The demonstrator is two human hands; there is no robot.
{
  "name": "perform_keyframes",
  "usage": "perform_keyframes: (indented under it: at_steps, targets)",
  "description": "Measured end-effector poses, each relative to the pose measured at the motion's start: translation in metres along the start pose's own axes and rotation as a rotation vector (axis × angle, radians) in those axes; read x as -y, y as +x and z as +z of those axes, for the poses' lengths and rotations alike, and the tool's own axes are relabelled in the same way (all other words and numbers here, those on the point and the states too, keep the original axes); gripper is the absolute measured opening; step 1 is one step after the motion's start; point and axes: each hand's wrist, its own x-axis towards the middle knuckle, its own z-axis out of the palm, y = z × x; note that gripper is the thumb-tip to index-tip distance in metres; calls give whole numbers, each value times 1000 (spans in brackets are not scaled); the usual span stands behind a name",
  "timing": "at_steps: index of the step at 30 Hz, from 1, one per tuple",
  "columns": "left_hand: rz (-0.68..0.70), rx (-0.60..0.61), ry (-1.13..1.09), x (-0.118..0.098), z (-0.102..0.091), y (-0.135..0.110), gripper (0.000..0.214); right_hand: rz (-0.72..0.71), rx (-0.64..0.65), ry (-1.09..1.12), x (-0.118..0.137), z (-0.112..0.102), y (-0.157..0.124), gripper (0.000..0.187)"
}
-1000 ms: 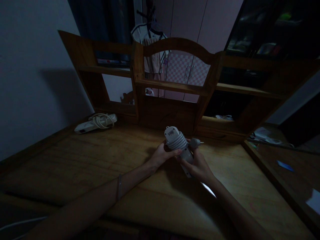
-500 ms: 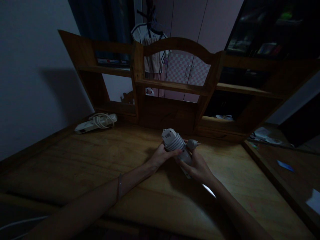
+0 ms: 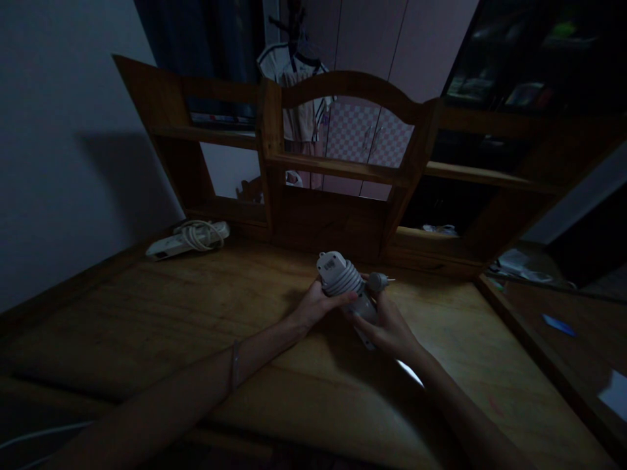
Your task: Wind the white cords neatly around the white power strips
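A white power strip (image 3: 331, 263) is held tilted above the wooden desk (image 3: 206, 313), its grey-white cord (image 3: 343, 281) wound several times around its upper half. My left hand (image 3: 321, 303) is closed around the strip from the left, with the thumb lying across it just below the coils. From the right, my right hand (image 3: 386, 323) grips the lower half, its thumb along the near side. The cord's plug (image 3: 377, 282) sticks out beside my right fingers, prongs pointing right. Some fingers of both hands are hidden behind the strip.
Another power strip (image 3: 166, 247) with a bundled cord lies at the desk's back left, by the wall. A wooden shelf unit (image 3: 333, 171) stands along the back edge. To the right, a lower surface holds a blue card (image 3: 558, 324) and white paper (image 3: 614, 393).
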Motion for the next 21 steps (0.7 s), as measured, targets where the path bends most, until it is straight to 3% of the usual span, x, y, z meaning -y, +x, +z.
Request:
perform_keyframes:
  at_steps: [5, 21]
  targets:
    - [-13, -25, -20, 0, 0, -1, 60, 8, 1, 25, -2, 2, -1, 67]
    - [-13, 53, -24, 2, -4, 0, 60, 9, 5, 15, -4, 3, -1, 68]
